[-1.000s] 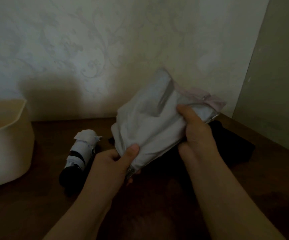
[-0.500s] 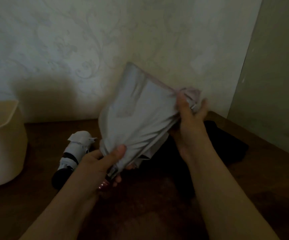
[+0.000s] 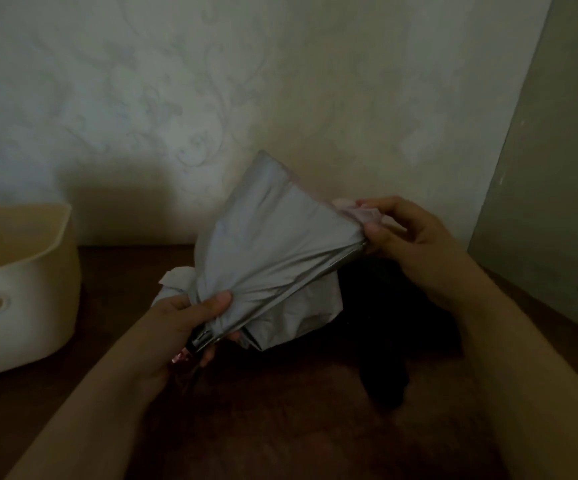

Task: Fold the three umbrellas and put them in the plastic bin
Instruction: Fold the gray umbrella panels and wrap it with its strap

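Note:
I hold a grey umbrella (image 3: 273,251) above the wooden table, its loose canopy fanned out and its shaft slanting from lower left to upper right. My left hand (image 3: 183,323) grips the handle end with the thumb pressed on the fabric. My right hand (image 3: 408,237) pinches the canopy's pinkish edge at the rib tips. A white rolled umbrella (image 3: 173,280) lies behind my left hand, mostly hidden. A black umbrella (image 3: 394,327) lies crumpled on the table under the grey one. The cream plastic bin (image 3: 21,306) stands at the left.
A patterned wall runs along the back of the dark wooden table (image 3: 280,427). A grey-green panel (image 3: 557,168) closes off the right side. The room is dim.
The grey canopy has spread out wider between my hands. My right hand moved right, along to the rib tips and pinkish edge. The view shifted, so the white umbrella is now mostly hidden.

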### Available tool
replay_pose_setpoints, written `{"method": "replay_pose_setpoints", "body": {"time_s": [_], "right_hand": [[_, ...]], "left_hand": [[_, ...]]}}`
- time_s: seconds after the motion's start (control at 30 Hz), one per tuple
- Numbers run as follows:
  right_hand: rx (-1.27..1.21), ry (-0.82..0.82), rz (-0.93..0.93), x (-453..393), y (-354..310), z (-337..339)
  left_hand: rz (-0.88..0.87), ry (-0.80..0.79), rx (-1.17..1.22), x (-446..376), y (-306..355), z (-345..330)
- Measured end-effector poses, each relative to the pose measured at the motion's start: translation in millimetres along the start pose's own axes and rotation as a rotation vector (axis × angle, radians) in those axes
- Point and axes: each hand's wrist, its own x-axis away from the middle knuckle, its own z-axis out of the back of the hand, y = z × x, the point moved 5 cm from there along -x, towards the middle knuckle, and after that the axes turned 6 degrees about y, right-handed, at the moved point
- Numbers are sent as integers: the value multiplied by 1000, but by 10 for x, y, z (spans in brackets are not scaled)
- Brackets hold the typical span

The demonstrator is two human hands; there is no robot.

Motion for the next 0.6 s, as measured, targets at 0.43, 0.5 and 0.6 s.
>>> {"method": "replay_pose_setpoints", "body": {"time_s": [0.43,0.5,0.6], "right_hand": [[184,128,8,301,436,300],[168,150,33,317,393,302],[169,205,-22,342,393,304]], "left_hand": [[9,-85,-288,43,-143,-157],[6,-59,-305,40,-148,-158],[-31,-56,-347,56,-152,-176]]}}
